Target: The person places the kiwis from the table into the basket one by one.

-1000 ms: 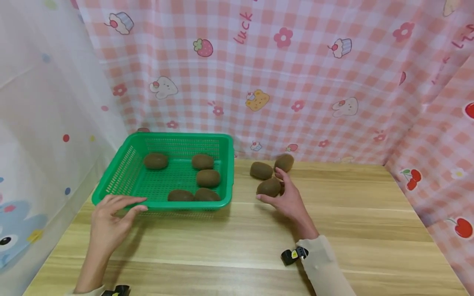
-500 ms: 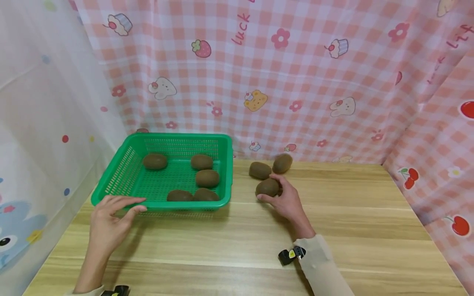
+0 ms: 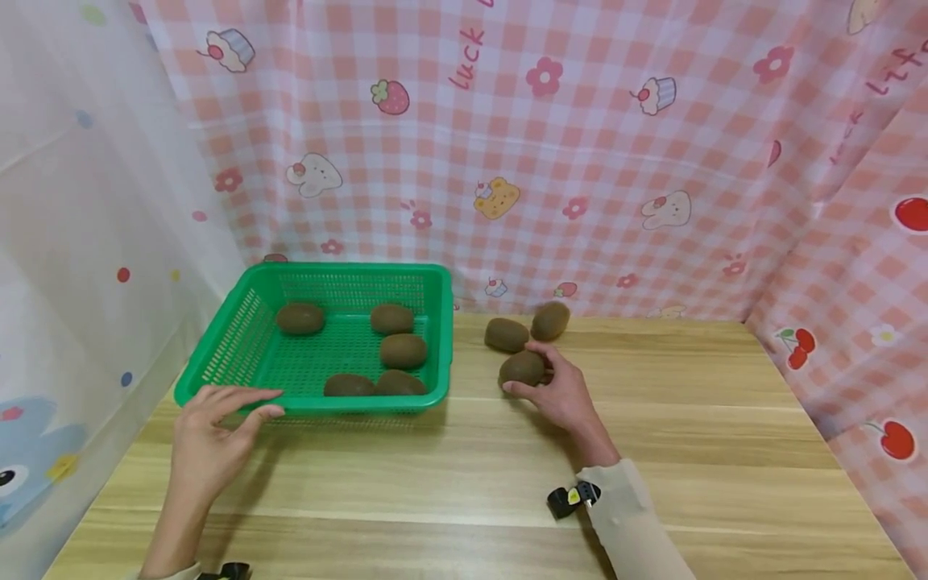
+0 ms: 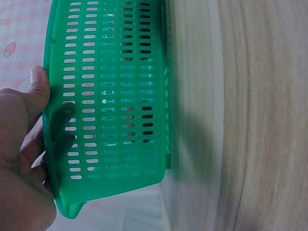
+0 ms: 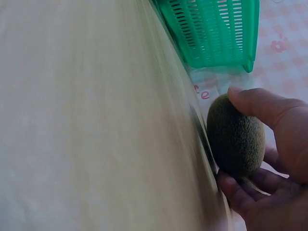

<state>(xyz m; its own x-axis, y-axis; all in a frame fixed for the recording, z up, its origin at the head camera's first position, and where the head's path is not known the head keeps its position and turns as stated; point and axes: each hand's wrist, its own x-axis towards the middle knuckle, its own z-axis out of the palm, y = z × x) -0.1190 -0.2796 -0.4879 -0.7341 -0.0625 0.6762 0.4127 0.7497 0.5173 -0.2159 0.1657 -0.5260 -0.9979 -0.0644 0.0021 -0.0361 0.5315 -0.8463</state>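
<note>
A brown kiwi (image 3: pixel 522 370) is held at the table by my right hand (image 3: pixel 564 395), thumb on its near side and fingers curled at its far side. The right wrist view shows the same kiwi (image 5: pixel 236 137) between thumb and fingers. Over on the left, my left hand (image 3: pixel 212 439) holds the front-left rim of a green plastic basket (image 3: pixel 312 405). Its thumb (image 4: pixel 39 82) lies at the rim in the left wrist view, other fingers partly hidden behind. Several kiwis lie inside the basket, including one kiwi (image 3: pixel 300 319) by itself at back left.
Just behind the held fruit are two more kiwis, one kiwi (image 3: pixel 506 334) nearer the basket and another kiwi (image 3: pixel 551 321) beside the curtain. A pink checked curtain (image 3: pixel 594 145) borders the wooden table (image 3: pixel 449 499) at the back and right, a white curtain at left.
My right hand's fingers have closed in around the near kiwi, the forefinger drawing down from beside the back one. The left hand stays at the basket rim. The head view has shifted slightly.
</note>
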